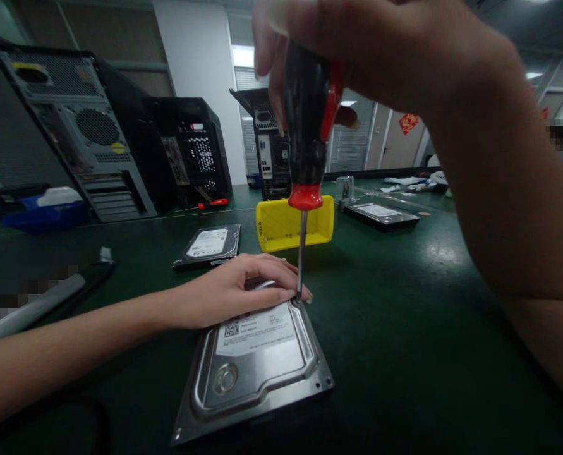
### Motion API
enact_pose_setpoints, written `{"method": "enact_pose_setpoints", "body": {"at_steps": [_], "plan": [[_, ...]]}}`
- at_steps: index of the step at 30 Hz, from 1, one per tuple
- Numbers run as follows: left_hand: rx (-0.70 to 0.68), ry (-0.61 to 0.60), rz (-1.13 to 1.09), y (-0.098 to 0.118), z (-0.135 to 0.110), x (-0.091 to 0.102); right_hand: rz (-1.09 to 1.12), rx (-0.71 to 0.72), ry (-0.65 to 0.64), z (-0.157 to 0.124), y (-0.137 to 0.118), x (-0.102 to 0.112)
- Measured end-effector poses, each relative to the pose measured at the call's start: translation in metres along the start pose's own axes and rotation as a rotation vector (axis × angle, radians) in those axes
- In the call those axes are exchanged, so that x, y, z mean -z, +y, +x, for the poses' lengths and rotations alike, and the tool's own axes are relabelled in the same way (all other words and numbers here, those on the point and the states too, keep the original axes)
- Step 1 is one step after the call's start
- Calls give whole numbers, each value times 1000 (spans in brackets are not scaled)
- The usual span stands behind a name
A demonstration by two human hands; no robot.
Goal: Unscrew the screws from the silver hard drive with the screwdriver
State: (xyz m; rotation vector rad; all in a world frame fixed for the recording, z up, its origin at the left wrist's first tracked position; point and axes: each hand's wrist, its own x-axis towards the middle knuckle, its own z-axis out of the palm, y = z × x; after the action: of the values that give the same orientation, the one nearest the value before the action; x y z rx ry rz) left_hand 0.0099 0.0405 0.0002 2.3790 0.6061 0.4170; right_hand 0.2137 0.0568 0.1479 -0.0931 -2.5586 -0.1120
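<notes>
Two-handed work on a drive [262,373] lying label up on a green desk [395,360], directly before the wearer. The right hand [357,50], raised above, is closed around the black and red handle of a screwdriver [308,120]. The tool stands nearly upright; its shank runs down to the drive's far right corner, where the tip meets the cover at a screw. The left hand [243,287] reaches in from the left and lies palm down across the drive's far end, its thumb and fingertips close beside the tip; whether those fingers clamp the drive cannot be told. Beyond the hand, to the left, lies a second drive [210,245], and to the right, farther back, a third drive [380,215] with a clear cup [345,188] near its far left end. Between them is a yellow bin [281,221], small bits along its lower inner edge. At the rear stand three computer cases [191,142]; a smaller screwdriver [213,204] lies in front of the middle one.
</notes>
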Motion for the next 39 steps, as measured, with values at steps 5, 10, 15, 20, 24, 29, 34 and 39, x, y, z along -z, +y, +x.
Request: {"method": "enact_pose_setpoints", "body": {"at_steps": [5, 10, 15, 20, 24, 29, 34, 39], "plan": [[6, -1, 7, 0, 0, 0, 5, -9, 25, -2, 0, 0], [20, 0, 10, 0, -1, 0, 7, -2, 16, -2, 2, 0], [36, -1, 12, 1, -1, 0, -5, 43, 10, -1, 3, 0], [18, -4, 3, 1, -1, 0, -22, 45, 2, -3, 2, 1], [16, 3, 4, 1, 0, 0, -31, 54, 4, -4, 2, 1], [20, 0, 2, 2, 1, 0, -83, 107, 7, -3, 6, 2], [18, 1, 11, 2, 1, 0, -82, 117, -7, -3, 9, 3], [33, 1, 15, 2, -1, 1, -135, 156, -6, -4, 8, 4]]}}
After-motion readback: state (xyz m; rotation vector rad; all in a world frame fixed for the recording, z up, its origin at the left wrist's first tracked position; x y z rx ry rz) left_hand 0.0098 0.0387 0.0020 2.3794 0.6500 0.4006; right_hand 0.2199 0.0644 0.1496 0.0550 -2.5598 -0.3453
